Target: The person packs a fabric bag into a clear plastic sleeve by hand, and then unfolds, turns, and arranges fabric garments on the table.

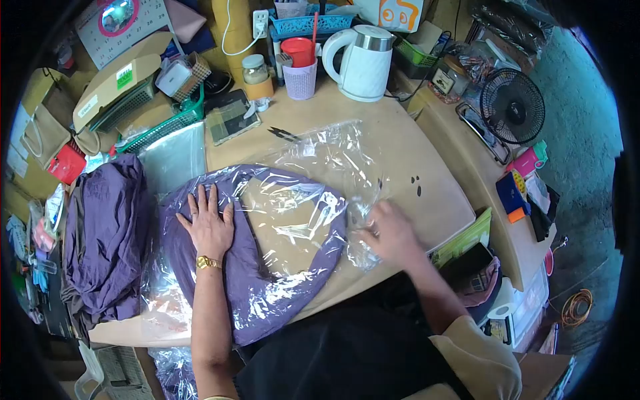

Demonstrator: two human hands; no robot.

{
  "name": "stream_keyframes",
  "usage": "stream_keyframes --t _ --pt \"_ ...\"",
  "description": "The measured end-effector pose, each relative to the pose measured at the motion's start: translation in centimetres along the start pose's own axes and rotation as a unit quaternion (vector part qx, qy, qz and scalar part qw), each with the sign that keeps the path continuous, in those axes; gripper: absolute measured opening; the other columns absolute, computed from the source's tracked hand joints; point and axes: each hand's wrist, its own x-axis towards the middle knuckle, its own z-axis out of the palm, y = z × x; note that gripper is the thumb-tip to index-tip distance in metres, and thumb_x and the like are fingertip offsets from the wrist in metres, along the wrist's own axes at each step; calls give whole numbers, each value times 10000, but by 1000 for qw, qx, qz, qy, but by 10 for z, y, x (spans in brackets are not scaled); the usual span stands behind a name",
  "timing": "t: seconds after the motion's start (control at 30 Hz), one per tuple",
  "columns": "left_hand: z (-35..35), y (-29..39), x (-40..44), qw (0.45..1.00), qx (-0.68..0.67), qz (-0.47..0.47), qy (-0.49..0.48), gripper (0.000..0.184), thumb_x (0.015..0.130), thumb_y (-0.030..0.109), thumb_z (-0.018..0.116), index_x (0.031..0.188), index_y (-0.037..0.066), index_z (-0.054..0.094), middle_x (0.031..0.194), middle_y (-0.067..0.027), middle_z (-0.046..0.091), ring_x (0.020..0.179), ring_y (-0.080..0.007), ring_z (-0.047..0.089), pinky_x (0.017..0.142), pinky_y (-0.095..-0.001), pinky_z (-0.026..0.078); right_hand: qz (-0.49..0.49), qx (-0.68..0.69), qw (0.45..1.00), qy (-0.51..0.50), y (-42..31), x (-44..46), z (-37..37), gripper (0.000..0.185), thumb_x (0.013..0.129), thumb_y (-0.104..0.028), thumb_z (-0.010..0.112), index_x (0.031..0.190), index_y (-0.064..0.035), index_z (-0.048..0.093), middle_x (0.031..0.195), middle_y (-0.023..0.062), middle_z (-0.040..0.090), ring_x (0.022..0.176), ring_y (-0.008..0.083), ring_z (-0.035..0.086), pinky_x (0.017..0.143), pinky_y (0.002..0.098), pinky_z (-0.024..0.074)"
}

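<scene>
A purple cloth item [180, 227], curved into an open loop, lies inside a clear plastic bag [333, 143] on the table. My left hand [208, 223] rests flat on the bagged cloth, fingers spread, a gold watch at the wrist. Curled at the bag's right side, my right hand [390, 233] is slightly blurred and closed on the crumpled plastic. Between the hands, brown table surface shows through the bag within the loop. A pile of loose purple cloth [107, 240] sits left of my left hand.
Small black snips [285, 135] lie beyond the bag. A white kettle [363, 67], a lilac basket [300, 80] and a jar [255, 72] stand at the back. Flat clear bags [177, 157] lie back left. A black fan [512, 107] stands on the right ledge.
</scene>
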Motion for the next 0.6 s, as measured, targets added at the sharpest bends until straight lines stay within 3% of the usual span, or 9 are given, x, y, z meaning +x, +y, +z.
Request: stream_keyframes --t 0.13,0.2,0.27,0.37,0.43,0.47,0.5,0.57,0.6 --pt "-6 3 1 1000 -5 -7 -10 606 954 510 413 1472 197 379 1560 -76 292 1447 -325 231 1115 -670 92 116 121 985 29 63 -11 2 236 840 -252 663 902 -40 581 654 126 591 602 318 604 580 435 481" --pt "-6 6 -2 1000 -16 -3 -14 602 955 506 412 1472 198 381 1561 -78 291 1447 -328 228 1116 -668 89 271 103 953 -90 82 0 -45 210 838 -240 651 895 -45 596 724 131 628 669 283 622 632 428 495" --pt "-4 13 -4 1000 -22 4 -11 601 956 503 410 1472 197 381 1561 -81 290 1447 -332 226 1113 -672 90 149 -100 978 101 136 -5 -30 175 811 -151 682 841 -29 560 798 146 629 737 348 607 648 436 461" --pt "-6 14 -4 1000 -12 -3 -12 595 967 505 399 1486 219 353 1562 -74 289 1447 -327 230 1113 -668 105 211 -158 949 174 93 20 -62 201 806 -133 682 961 -41 592 956 136 654 861 344 623 752 428 487" --pt "-2 14 -5 1000 -18 -5 -8 601 961 508 400 1480 207 364 1561 -77 291 1447 -329 228 1112 -671 99 -19 -48 962 270 16 41 -62 371 819 -135 666 1173 -54 588 1086 164 641 945 319 634 827 403 507" --pt "-2 14 -4 1000 -21 -3 -3 608 956 511 400 1475 195 375 1560 -81 293 1447 -330 227 1111 -674 93 36 105 973 205 -9 52 -35 444 838 -136 668 1266 -73 568 1180 173 613 1058 341 604 920 421 472" --pt "-2 14 -3 1000 -20 1 -2 608 956 511 400 1475 195 375 1560 -81 293 1447 -330 227 1111 -674 93 -50 166 980 97 -38 60 -28 452 889 -219 633 1309 -85 534 1314 191 537 1235 348 497 1030 434 398" --pt "-3 12 -3 1000 -21 1 -10 608 956 512 396 1475 194 376 1558 -82 296 1445 -333 230 1112 -674 88 -160 29 987 13 -50 69 30 484 944 -309 544 1376 -106 470 1454 180 415 1378 335 340 1130 507 250" --pt "-4 11 -4 1000 -20 2 -10 608 956 512 396 1475 194 376 1558 -82 296 1445 -333 230 1112 -674 88 -105 41 992 -57 -20 80 51 513 955 -365 499 1398 -111 443 1491 164 367 1406 332 286 1135 554 192"
